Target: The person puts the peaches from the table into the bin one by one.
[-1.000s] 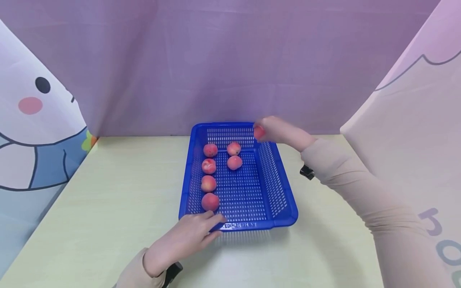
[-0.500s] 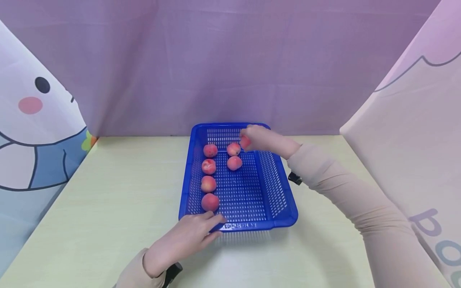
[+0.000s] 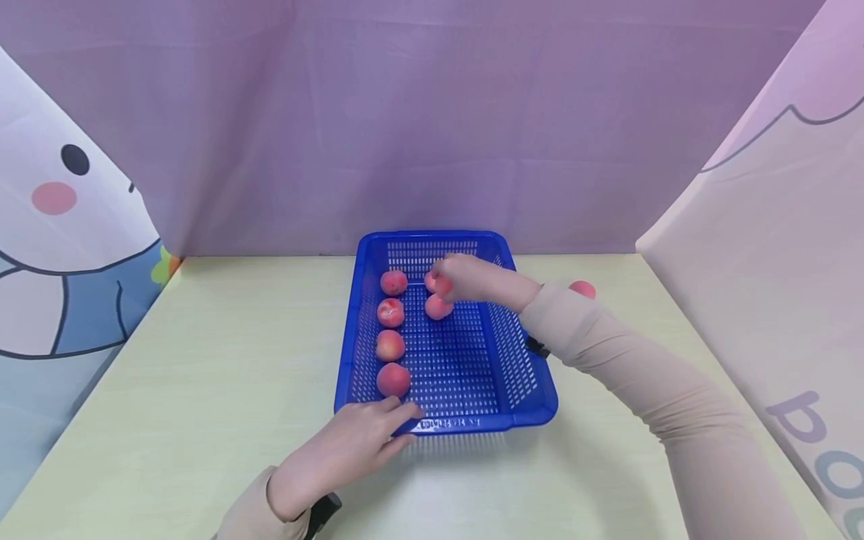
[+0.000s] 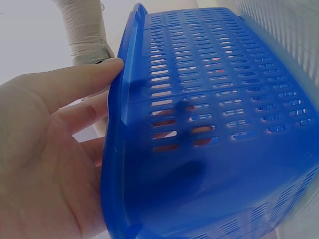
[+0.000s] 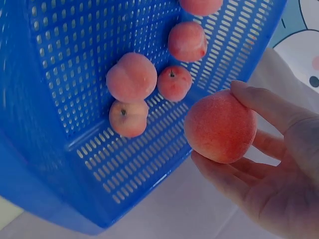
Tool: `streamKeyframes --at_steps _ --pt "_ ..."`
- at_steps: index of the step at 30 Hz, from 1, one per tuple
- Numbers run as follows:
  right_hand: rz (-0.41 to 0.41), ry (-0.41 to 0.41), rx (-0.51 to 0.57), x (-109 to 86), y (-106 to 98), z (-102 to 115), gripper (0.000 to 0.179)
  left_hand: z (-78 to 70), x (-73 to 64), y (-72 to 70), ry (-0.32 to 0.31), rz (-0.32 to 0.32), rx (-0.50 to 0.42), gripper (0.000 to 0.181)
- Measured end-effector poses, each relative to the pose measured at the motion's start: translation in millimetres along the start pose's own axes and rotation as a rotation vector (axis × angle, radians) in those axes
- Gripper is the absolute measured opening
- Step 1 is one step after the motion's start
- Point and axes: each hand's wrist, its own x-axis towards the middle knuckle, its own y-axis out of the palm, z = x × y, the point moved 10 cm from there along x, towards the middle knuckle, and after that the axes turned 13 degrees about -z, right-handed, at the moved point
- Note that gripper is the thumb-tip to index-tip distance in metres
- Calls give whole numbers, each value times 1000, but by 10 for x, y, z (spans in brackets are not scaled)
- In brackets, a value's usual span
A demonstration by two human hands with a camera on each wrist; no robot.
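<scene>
A blue plastic basket point(image 3: 533, 414) with slotted walls stands on the table. My left hand point(image 3: 354, 441) grips its near rim at the left corner; in the left wrist view the thumb lies outside the rim point(image 4: 115, 129) and fingers show through the slots. Over the far part of the basket, my right hand point(image 3: 475, 280) holds a red peach point(image 5: 221, 127) between thumb and fingers. Beneath it, two peaches sit touching, one nearer point(image 3: 438, 307) and one farther point(image 5: 128, 118), partly hidden by the hand. Several peaches point(image 3: 391, 346) form a row along the left wall.
Another peach point(image 3: 582, 289) lies on the pale table point(image 3: 256, 360) right of the basket, partly behind the right sleeve point(image 3: 607, 345). A purple cloth point(image 3: 432, 127) hangs close behind the basket, and printed panels point(image 3: 763, 262) flank the table.
My right hand has carried the peach from above the basket's far right corner leftward and nearer, over the two inner peaches. The table peach has come into sight. The left hand has stayed put.
</scene>
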Motion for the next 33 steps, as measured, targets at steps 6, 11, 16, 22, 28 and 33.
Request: streamKeyframes --at_steps 6,11,16,22,28,33 --pt "46 28 -11 19 131 29 27 9 1 15 -16 23 -2 18" --pt "46 11 11 29 190 59 28 12 -2 13 -18 23 -4 19" --pt "16 -38 16 29 208 102 23 11 1 7 -18 21 -5 19" --pt "22 -45 3 18 267 113 23 5 10 -6 -13 14 0 19" --pt "67 -9 -32 20 387 73 28 2 12 -10 -7 7 2 19" --pt "112 -26 -86 18 482 98 29 13 9 1 -19 19 -7 18"
